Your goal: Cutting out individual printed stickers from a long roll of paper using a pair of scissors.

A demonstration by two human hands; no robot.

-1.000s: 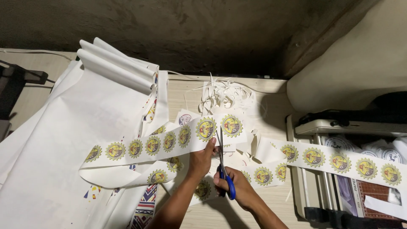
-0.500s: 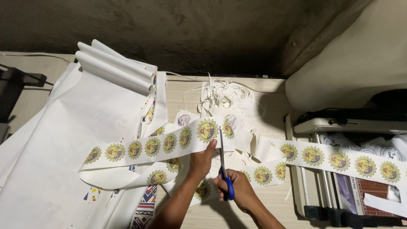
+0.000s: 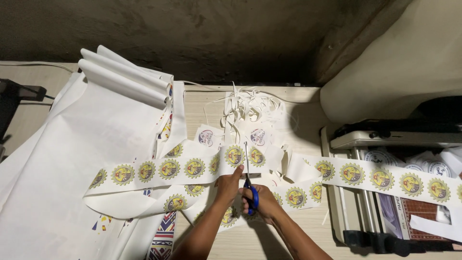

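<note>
Strip: long white paper strip of round yellow printed stickers (image 3: 168, 169) runs crosswise, left-right, just beyond both hands.
Scissors: blue-handled steel scissors (image 3: 248, 178) point away, square across it.
Left hand (image 3: 228, 180): fingers pinch the strip beside the blades.
Right hand (image 3: 260, 202): fingers curl through the handles.

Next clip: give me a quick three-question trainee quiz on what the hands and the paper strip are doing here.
1. True or false: the right hand holds blue-handled scissors.
2. What does the left hand pinch?
3. Where do the blades stand? A) between two round emblems on the strip B) over the loose trimmings C) on the white rolls

Key:
1. True.
2. The sticker strip, just left of the blades.
3. A.
</note>
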